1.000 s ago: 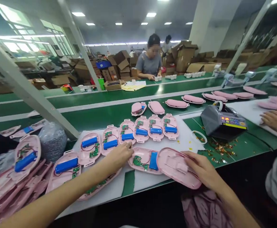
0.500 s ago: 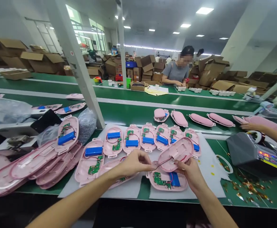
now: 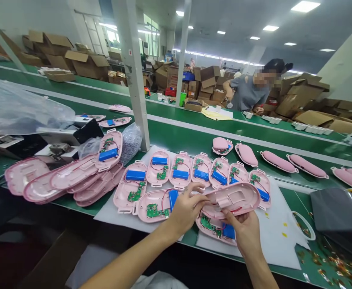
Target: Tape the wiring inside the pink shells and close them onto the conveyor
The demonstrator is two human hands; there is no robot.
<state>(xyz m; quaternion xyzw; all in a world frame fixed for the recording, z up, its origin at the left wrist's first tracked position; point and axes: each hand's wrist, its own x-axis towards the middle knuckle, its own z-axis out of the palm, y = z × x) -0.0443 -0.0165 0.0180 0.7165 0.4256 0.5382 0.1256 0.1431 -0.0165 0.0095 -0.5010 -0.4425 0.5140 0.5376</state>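
Observation:
A pink plastic shell half (image 3: 244, 197) is held tilted, inner side up, above the table. My right hand (image 3: 246, 230) grips its near edge, thumb on the inside and fingers beneath. My left hand (image 3: 186, 206) is closed at the shell's left end, thumb and forefinger pinched on a thin wire there; the fingertips are partly hidden. Under the raised shell lies another pink shell half with a green circuit board (image 3: 209, 226) and a blue battery (image 3: 228, 231). Left of it, close to my left hand, sits an open shell (image 3: 146, 198) with its own board and battery.
Several open shells (image 3: 180, 170) with boards and batteries line the white foam sheet (image 3: 280, 237). Stacked shells (image 3: 73, 174) lie left, beside a metal post (image 3: 135, 80). Right are a dark tape machine (image 3: 338, 216) and tape scraps (image 3: 338, 261). A co-worker (image 3: 248, 94) sits across the line.
The view has swung left, so the bench appears further right. My left hand has moved in to the shell's left end. The right hand keeps its hold on the shell.

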